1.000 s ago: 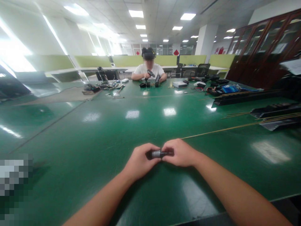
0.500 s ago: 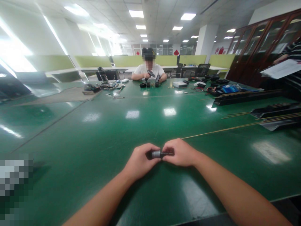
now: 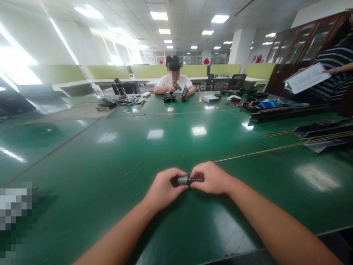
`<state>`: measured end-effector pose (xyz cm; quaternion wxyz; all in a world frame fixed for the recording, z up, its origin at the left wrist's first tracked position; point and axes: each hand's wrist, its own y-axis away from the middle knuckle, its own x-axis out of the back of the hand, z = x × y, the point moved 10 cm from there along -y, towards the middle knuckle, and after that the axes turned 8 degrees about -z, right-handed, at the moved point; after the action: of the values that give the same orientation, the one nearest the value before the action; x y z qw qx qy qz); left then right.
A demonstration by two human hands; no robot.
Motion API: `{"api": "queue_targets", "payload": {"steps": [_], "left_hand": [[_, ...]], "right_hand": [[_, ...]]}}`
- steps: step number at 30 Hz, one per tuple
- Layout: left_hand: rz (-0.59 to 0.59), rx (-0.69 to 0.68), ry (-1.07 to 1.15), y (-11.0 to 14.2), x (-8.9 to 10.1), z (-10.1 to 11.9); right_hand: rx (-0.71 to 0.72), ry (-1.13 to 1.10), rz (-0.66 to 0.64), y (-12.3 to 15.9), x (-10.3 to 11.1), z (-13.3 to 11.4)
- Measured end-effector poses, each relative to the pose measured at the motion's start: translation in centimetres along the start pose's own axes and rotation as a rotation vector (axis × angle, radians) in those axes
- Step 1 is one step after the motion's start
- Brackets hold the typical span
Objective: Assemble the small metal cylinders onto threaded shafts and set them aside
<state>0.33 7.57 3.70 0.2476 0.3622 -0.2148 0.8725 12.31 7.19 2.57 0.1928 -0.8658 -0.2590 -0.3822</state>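
Just above the green table [image 3: 132, 147], a small cylindrical part [image 3: 182, 180] lies sideways between my two hands. It has a grey metallic body, a black collar and a thin dark shaft toward the right. My left hand [image 3: 165, 186] curls its thumb and fingers around the grey body, hiding its left end. On the shaft end, my right hand [image 3: 211, 178] is closed with thumb and fingertips, close to the collar. The fingertips of both hands nearly meet. What kind of part it is I cannot make out.
A thin brass-coloured rod [image 3: 253, 152] runs from behind my right hand to black channels [image 3: 325, 141] at the right. Across the table sits a person [image 3: 174, 81] with a power drill [image 3: 177, 86]. Another person [image 3: 336, 70] stands at right with a clipboard [image 3: 309, 78].
The standing person at the right has come further into view, and the clipboard has shifted left and tilted. My hands and the cylindrical part stay almost the same.
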Motion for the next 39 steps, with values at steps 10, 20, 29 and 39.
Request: {"api": "queue_targets", "payload": {"steps": [10,20,29,39], "left_hand": [[0.002,0.002,0.02,-0.06,0.02,-0.17],[-0.002,0.011,0.01,0.02,0.01,-0.33],[0.007,0.023,0.007,0.08,0.03,-0.64],[0.026,0.02,0.001,0.12,0.36,-0.87]], "right_hand": [[-0.012,-0.015,0.009,-0.04,0.06,0.25],[-0.03,0.003,0.008,-0.01,0.3,0.41],[-0.033,-0.004,0.0,-0.01,0.17,0.55],[-0.063,0.032,0.014,0.02,0.33,0.94]]}}
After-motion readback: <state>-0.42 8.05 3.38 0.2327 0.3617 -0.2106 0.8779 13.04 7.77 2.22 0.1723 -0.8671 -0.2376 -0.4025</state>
